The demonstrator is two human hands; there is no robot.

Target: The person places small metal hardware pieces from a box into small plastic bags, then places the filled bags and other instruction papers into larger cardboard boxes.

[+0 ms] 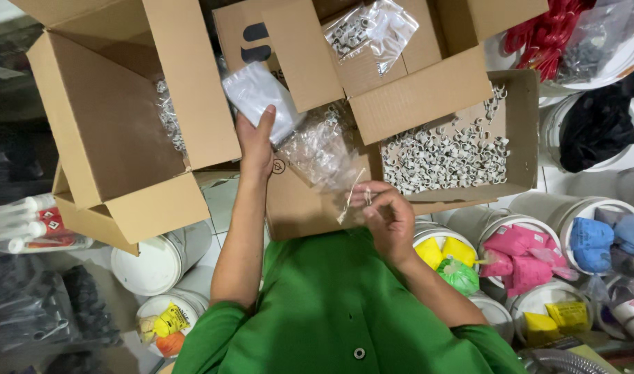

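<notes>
Two hands are working at once. The right hand is pinching the neck of a clear bag of small white clips, fingers curled tight around the gathered plastic, and the bag is stretching up and away from it over a cardboard flap. The left hand is reaching further out, thumb pressing a flat white packet against the fingers; the grip is closed on the packet's lower edge, with most of the packet sticking out beyond the fingertips.

Just right of the right hand, a shallow tray is holding a heap of loose clips. Beyond both hands, another bag of clips is lying on a box flap. Left of the left hand, a big open box is showing more clips down in its corner. Close around the person in the green shirt, white tubs are standing with coloured packets in pink, yellow, blue and green.

Risks, as I judge them: the bag is being held only at its twisted neck, so a loosening pinch could be letting clips spill onto the flap. The packet is being gripped at one edge, so it could be slipping out and dropping down between the boxes.
</notes>
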